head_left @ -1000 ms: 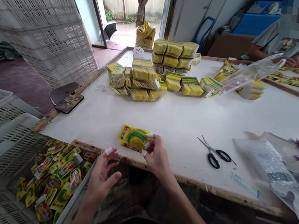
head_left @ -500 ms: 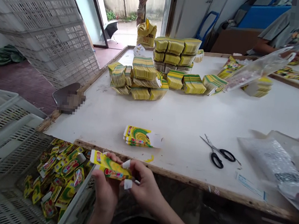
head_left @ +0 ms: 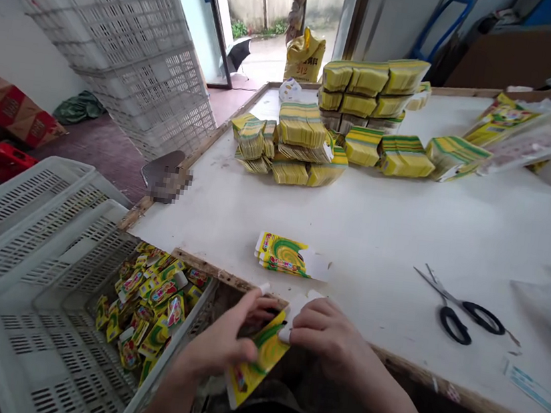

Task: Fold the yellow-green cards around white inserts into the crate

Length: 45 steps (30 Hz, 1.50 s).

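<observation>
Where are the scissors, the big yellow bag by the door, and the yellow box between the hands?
Scissors [head_left: 446, 296]: head view, where the blades cross.
Yellow bag [head_left: 304, 57]: head view, middle of its front.
Yellow box [head_left: 268, 350]: head view, on its printed face.

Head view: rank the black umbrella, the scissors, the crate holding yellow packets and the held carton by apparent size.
1. Crate
2. Held carton and scissors: unsure; the carton is nearer and partly hidden
3. Umbrella
</observation>
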Available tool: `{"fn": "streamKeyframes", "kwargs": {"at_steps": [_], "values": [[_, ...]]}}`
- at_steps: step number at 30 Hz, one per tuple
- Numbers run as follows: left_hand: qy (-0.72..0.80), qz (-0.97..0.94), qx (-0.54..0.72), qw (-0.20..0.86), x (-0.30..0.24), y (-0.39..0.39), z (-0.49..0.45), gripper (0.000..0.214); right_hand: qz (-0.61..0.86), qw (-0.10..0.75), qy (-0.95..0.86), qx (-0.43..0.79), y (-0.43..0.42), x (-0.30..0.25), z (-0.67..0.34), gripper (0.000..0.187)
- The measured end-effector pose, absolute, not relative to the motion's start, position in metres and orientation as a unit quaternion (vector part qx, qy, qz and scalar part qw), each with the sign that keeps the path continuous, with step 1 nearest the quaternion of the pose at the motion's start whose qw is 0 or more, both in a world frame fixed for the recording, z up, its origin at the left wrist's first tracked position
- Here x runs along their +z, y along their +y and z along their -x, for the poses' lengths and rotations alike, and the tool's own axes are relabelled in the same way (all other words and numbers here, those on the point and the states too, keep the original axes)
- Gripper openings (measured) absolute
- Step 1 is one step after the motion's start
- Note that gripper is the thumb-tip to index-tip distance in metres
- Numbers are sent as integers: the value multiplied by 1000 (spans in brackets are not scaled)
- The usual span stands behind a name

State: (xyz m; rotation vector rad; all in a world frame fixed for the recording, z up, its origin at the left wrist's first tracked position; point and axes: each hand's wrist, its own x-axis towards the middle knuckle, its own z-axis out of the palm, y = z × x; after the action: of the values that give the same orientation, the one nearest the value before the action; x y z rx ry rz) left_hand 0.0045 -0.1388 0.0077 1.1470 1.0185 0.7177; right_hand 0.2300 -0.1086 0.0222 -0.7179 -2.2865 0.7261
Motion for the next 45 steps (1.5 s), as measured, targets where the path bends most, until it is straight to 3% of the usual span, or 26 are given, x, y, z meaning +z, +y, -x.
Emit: {"fn": "streamKeyframes", "kwargs": {"at_steps": [3,7,11,15,21,26,30,38,42,45], "values": [[488,-529,260,644,5,-143,-28,90,277,331,-871,233,-118,21,-222,26],[514,-475,358,618,5,-150,-58,67,363,450,-801,156,-136,3,-211,24],[553,-449,408,571,6,-155,-65,66,429,532,-716,144,-157,-14,-197,46],[568,-456,424,538,3,-158,-63,69,423,543,-700,189,-170,-18,-191,57],[569,-500,390,524,2,-159,-59,72,430,535,-691,226,-161,-9,-207,41],[564,-540,328,532,0,-159,-53,77,398,497,-749,184,-144,-8,-221,45],[573,-539,329,523,1,-155,-52,71,404,520,-729,190,-148,-10,-213,44],[619,-583,305,429,0,-148,-49,71,432,554,-472,532,-149,-6,-206,22],[572,-638,293,425,-1,-152,-52,70,456,485,-418,618,-125,-4,-217,27],[548,-636,329,433,-1,-154,-54,71,443,436,-250,743,-120,-10,-211,31]]}}
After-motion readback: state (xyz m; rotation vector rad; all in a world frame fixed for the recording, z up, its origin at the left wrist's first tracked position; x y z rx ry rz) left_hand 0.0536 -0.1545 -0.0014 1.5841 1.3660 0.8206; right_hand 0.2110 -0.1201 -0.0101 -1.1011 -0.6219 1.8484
